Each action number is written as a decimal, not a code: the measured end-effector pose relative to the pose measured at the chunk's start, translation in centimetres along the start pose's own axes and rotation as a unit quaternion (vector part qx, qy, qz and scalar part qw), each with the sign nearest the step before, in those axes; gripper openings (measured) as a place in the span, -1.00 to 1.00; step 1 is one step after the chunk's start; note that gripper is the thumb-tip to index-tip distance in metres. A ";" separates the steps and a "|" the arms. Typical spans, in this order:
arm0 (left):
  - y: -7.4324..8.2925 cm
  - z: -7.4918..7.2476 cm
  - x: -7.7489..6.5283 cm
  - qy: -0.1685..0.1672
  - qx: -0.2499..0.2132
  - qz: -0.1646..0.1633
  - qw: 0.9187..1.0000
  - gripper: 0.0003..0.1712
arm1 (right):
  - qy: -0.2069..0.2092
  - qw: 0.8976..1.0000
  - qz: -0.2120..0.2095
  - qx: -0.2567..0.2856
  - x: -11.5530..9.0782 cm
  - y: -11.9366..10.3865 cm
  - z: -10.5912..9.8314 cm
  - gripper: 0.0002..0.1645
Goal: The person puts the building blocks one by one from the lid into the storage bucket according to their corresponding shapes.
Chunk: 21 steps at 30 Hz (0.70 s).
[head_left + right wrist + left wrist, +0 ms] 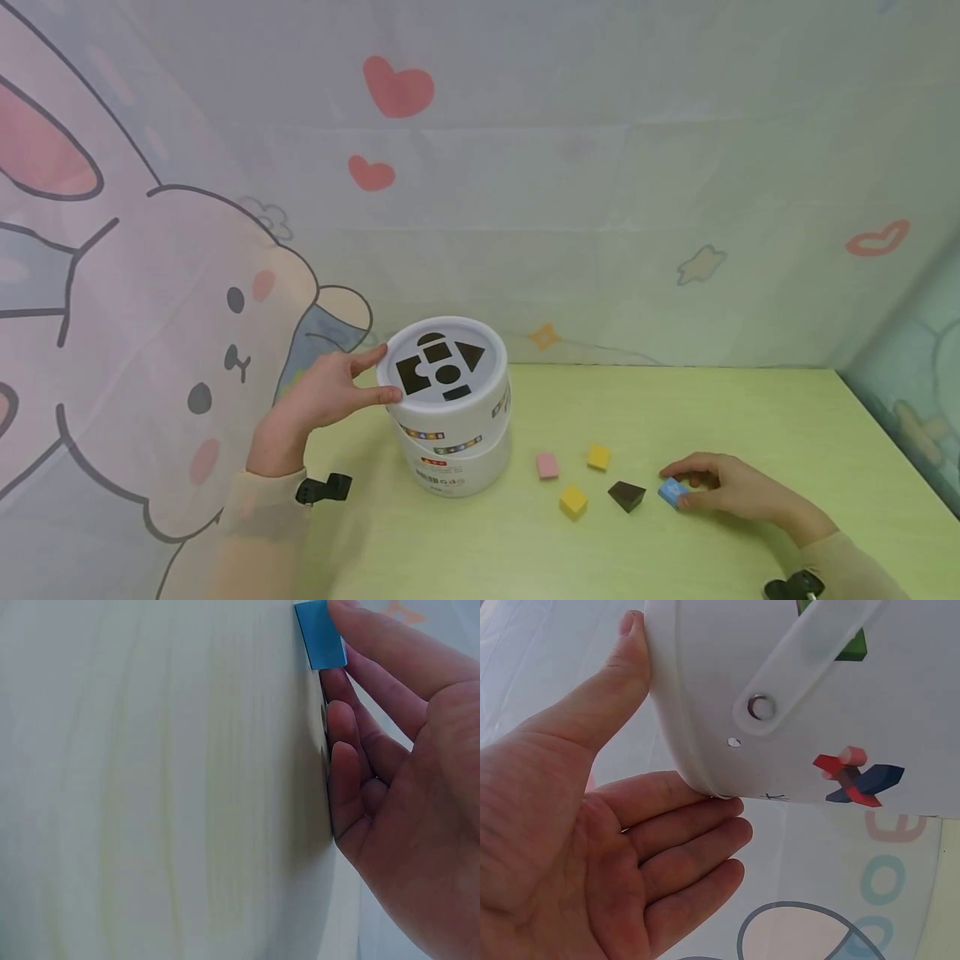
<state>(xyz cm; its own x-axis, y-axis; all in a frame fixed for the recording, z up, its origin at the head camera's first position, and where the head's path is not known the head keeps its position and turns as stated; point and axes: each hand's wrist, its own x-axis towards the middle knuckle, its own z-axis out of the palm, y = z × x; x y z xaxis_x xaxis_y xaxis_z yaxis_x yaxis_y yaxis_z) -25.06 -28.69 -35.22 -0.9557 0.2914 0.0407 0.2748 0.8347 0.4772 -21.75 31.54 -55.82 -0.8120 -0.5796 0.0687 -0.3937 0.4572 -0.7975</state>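
Note:
A white plastic bucket (453, 471) stands left of the table's middle, its lid (390, 392) cut with several shaped holes. My left hand (330, 390) touches the lid's rim at the left, thumb and index finger spread along it. In the left wrist view the other fingers of the left hand (622, 817) stretch out below the rim. On the right, my right hand (738, 486) pinches a blue block (672, 492) between thumb and fingers, low at the tabletop. The right wrist view shows the blue block (321, 636) at the fingertips, the remaining fingers curled under the palm.
Between bucket and right hand lie a pink block (547, 466), two yellow blocks (598, 457) and a dark brown block (627, 496). The light green table (720, 408) ends at a printed cloth backdrop (570, 183). A translucent handle (802, 675) hangs on the bucket's side.

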 end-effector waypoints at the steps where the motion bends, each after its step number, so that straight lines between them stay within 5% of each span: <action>1: 0.0 0.0 0.0 0.000 0.001 0.000 1.000 0.19 | 0.001 1.000 -0.001 -0.001 0.0 0.1 0.0 -0.58; 12: -0.1 -0.1 0.0 0.001 -0.004 0.004 1.000 0.19 | -0.004 0.999 0.040 0.010 0.3 -0.1 0.1 -0.70; 21: 0.0 0.0 0.1 -0.001 0.002 -0.002 1.000 0.19 | -0.021 0.999 0.020 -0.028 0.2 -0.4 -0.6 -0.67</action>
<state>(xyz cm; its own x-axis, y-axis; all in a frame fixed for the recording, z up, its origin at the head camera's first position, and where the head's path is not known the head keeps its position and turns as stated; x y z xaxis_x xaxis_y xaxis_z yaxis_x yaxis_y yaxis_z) -25.11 -28.67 -35.23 -0.9565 0.2893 0.0378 0.2719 0.8373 0.4744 -21.99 31.62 -55.12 -0.8089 -0.5879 0.0107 -0.3854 0.5163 -0.7648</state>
